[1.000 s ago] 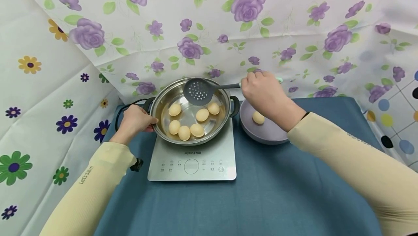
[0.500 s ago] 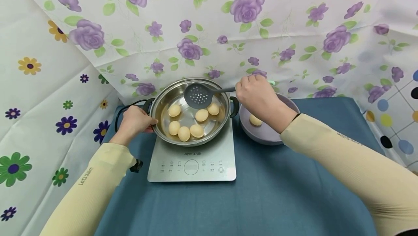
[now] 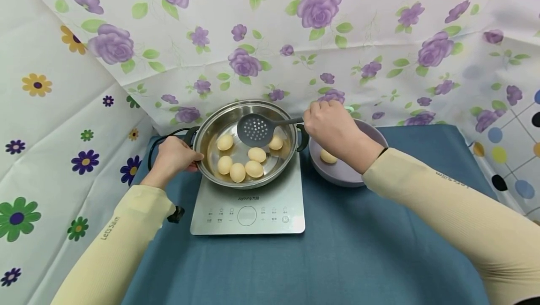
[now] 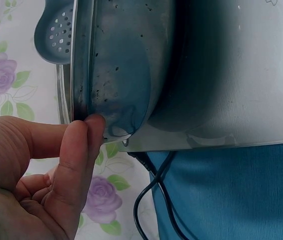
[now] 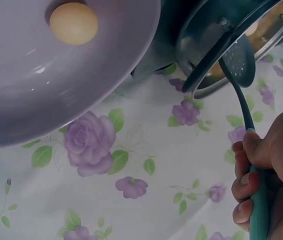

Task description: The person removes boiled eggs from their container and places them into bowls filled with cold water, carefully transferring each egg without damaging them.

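Note:
A steel pot (image 3: 202, 170) holds several light-brown eggs (image 3: 237, 172) in shallow liquid. My left hand (image 3: 175, 154) pinches the pot's rim at its left side, thumb and fingertips together in the left wrist view. My right hand (image 3: 331, 122) grips the green handle (image 5: 259, 205) of a dark grey perforated skimmer (image 3: 255, 130), fingers curled round it. The skimmer's head is over the back of the pot, tilted, overlapping one egg in the head view and close beside another egg (image 3: 257, 154). No egg shows on the skimmer.
The pot stands on a silver induction cooker (image 3: 249, 223). Under my right forearm is a lilac bowl (image 3: 350, 181) with one egg (image 3: 327, 156) in it. A black cord (image 4: 164, 195) runs behind my left hand. Blue cloth (image 3: 270, 267) covers the table; flowered sheets (image 3: 287, 61) hang around it.
My right hand has moved slightly left and the skimmer's head has come down toward the eggs. One egg beside it has shifted toward the front left. The left hand has stayed put.

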A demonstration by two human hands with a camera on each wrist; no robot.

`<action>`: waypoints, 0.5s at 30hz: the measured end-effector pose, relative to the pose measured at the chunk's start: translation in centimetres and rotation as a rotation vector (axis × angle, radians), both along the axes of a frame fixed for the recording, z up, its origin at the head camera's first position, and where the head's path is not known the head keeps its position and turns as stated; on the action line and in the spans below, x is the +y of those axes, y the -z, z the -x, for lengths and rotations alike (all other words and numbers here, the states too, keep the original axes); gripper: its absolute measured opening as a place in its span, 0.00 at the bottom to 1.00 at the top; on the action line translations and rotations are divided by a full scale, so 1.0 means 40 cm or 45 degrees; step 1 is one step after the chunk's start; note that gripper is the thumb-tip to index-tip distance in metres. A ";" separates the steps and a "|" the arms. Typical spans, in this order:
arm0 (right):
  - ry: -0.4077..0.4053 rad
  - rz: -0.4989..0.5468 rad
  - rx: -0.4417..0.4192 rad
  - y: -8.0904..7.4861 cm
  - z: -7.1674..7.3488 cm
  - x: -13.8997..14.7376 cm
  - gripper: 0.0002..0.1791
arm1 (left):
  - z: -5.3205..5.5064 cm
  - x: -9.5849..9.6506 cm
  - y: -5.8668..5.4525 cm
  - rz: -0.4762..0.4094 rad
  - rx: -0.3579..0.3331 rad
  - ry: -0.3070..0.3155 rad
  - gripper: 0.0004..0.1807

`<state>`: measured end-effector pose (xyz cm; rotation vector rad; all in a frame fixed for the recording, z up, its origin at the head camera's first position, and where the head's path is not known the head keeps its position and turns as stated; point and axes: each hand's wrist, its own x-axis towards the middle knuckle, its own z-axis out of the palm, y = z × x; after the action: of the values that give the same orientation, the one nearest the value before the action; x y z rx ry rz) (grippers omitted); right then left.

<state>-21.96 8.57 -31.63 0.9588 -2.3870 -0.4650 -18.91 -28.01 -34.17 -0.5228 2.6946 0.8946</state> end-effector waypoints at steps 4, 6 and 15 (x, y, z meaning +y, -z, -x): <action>-0.015 -0.002 -0.002 0.001 -0.004 -0.001 0.05 | -0.001 0.000 0.000 0.002 -0.001 0.003 0.13; -0.029 0.000 0.008 0.002 -0.006 0.000 0.06 | -0.001 -0.001 0.000 0.000 0.002 0.008 0.13; -0.042 -0.082 -0.064 -0.006 -0.024 0.004 0.07 | -0.002 0.000 -0.003 -0.005 0.011 0.012 0.13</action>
<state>-20.98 8.74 -31.39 1.0484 -2.4096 -0.5138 -18.83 -28.00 -34.05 -0.5056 2.7007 0.9011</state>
